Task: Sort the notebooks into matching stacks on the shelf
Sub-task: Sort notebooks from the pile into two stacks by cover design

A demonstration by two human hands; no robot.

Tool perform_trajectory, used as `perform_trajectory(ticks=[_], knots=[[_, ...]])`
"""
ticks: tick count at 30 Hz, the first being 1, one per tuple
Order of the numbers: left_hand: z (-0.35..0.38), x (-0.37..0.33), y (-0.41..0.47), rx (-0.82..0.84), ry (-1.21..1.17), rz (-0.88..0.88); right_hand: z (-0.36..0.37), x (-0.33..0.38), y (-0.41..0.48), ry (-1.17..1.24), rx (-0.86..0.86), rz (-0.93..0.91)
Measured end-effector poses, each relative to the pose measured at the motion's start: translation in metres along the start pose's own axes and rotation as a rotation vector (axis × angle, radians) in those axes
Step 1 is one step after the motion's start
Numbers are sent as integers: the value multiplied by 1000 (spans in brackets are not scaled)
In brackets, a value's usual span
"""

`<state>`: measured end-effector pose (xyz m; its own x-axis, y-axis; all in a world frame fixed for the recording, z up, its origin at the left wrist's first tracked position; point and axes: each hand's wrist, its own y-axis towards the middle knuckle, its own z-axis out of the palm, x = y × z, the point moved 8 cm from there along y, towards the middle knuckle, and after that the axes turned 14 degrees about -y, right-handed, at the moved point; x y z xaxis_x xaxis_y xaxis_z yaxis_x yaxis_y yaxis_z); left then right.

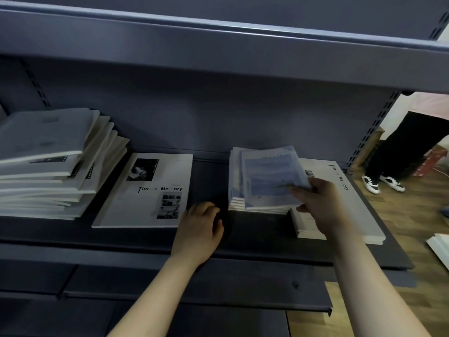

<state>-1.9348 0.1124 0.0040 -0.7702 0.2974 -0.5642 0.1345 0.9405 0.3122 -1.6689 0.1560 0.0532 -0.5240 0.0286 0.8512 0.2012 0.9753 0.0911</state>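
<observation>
Head view: blue notebook (269, 176), pale, blurred cover.

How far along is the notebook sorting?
Partly done: the blue stack is gathered. In hand: the right hand grips its top blue notebook. Left: the leaning white pile, the lone white notebook and the right white stack lie apart.

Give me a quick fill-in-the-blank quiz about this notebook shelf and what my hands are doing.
1. The notebook in the right hand has a ____ cover.
2. The left hand holds ____.
3. The tallest stack stands at the shelf's ____ end.
Missing words: blue; nothing; left.
</observation>
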Motion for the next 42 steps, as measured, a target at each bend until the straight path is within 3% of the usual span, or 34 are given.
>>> perform_trajectory(ticks=[4,8,16,22,29,38,42], knots=[[-1,-1,0,0,11,4,10,1,9,-238,-53,-94],[-2,-1,0,-8,6,4,7,10,9,-474,-216,-133],[-2,1,0,-6,-10,-2,12,32,-1,-811,-204,-241],[-2,0,-1,-14,-14,-1,14,16,-6,-734,31,-188],[-5,-2,-2,-22,-15,2,15,22,-12,-629,-98,-247],[-5,-4,-3,4,-25,4,17,16,-17,-582,-136,-214],[-9,-6,-7,49,-84,35,20,12,-20,-665,-150,-165]])
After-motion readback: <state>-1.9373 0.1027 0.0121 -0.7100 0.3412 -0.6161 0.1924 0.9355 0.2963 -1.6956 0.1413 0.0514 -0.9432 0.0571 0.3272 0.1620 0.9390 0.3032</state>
